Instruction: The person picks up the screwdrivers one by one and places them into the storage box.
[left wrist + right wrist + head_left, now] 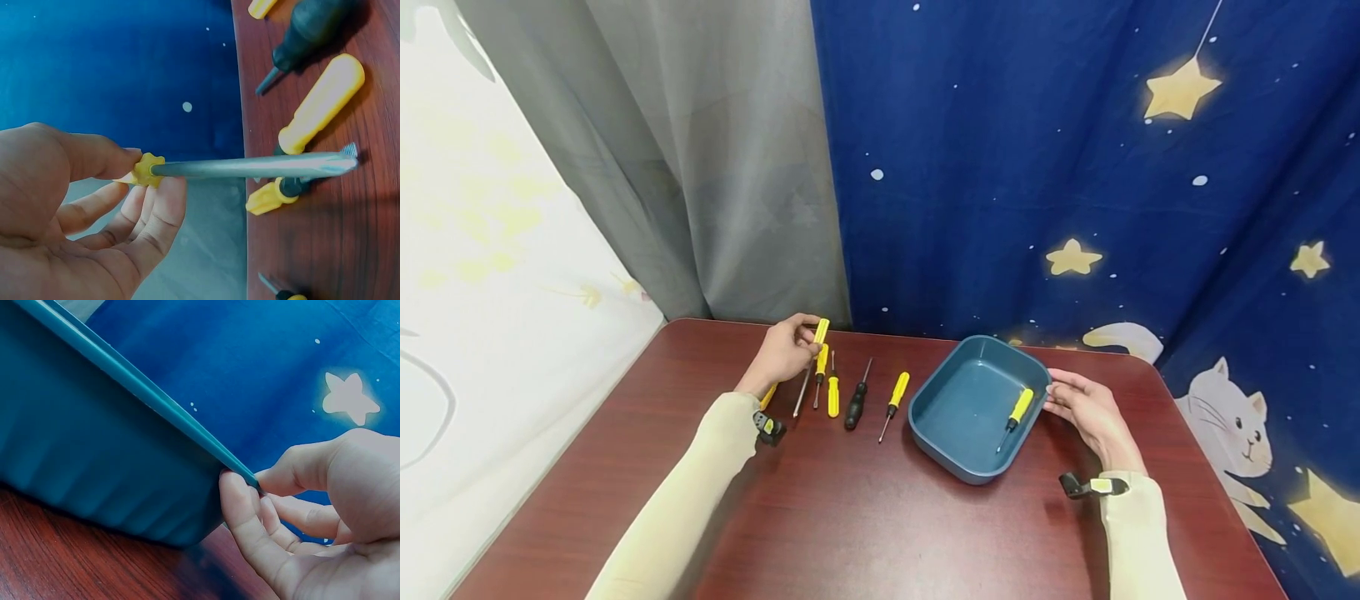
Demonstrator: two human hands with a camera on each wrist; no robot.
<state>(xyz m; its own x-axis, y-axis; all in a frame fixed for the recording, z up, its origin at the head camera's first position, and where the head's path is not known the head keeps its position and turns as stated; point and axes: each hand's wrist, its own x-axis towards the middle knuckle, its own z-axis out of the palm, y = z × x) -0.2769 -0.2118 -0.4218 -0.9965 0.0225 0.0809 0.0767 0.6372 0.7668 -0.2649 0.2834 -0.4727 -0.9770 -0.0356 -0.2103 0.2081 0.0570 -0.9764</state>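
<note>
My left hand (782, 354) pinches the yellow handle of a screwdriver (250, 167) between thumb and fingers. Its long silver shaft points down toward the table, the tip a cross shape in the left wrist view. Over on the right, my right hand (1088, 412) grips the right rim of a blue plastic box (951, 404), thumb on one side of the edge and fingers on the other. Inside the box, by its right wall, lies a yellow-and-black screwdriver (1020, 406).
Between the left hand and the box, the table (850, 517) carries a black-handled screwdriver (855, 407) and several yellow-handled ones, including one screwdriver (898, 390) nearest the box. Another yellow handle (768, 397) shows partly behind the left wrist. Curtains (925, 208) hang along the table's far edge.
</note>
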